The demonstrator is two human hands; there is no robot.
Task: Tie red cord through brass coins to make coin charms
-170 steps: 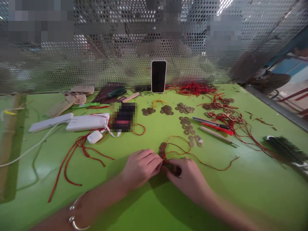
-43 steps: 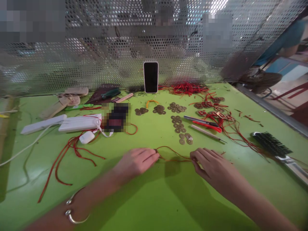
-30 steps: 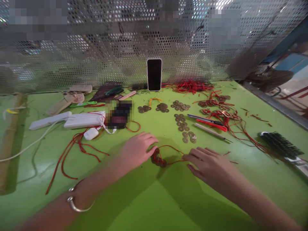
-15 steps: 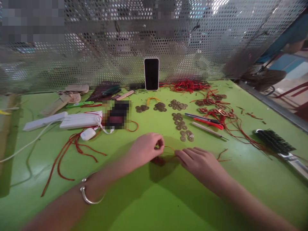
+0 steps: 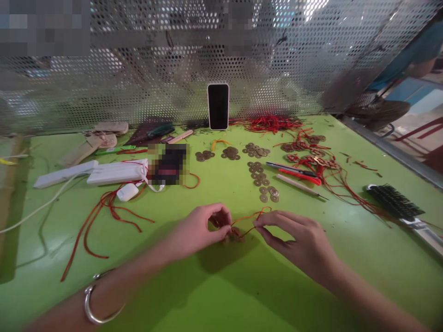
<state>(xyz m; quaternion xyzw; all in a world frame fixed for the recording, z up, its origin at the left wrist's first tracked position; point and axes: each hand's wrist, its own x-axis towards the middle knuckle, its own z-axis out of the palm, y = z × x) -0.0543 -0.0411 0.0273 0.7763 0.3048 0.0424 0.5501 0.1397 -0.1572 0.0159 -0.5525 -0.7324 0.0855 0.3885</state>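
My left hand [image 5: 204,226] pinches a small cluster of coins [image 5: 236,234] strung with red cord, just above the green table. Part of that cluster is hidden by the fingers. From it, thin red cord [image 5: 247,217] loops across to my right hand [image 5: 297,230], whose thumb and forefinger are closed on the strand. A silver bangle [image 5: 89,308] circles my left wrist. Beyond the hands, loose holed coins [image 5: 259,175] lie in small groups, with another pile [image 5: 230,153] farther back.
A utility knife [image 5: 290,169] and a pointed tool with a pale handle [image 5: 299,186] lie at right, near finished-looking corded coins [image 5: 316,159]. A black-bristled brush [image 5: 396,203] rests far right. At left are red cords [image 5: 86,221] and a white power strip [image 5: 116,173]. A phone [image 5: 218,107] stands at the back.
My left hand has shifted slightly left and down, showing the corded coins more clearly. My right hand's fingers have lifted and spread from a flatter pose, and the red cord now forms a wider loop.
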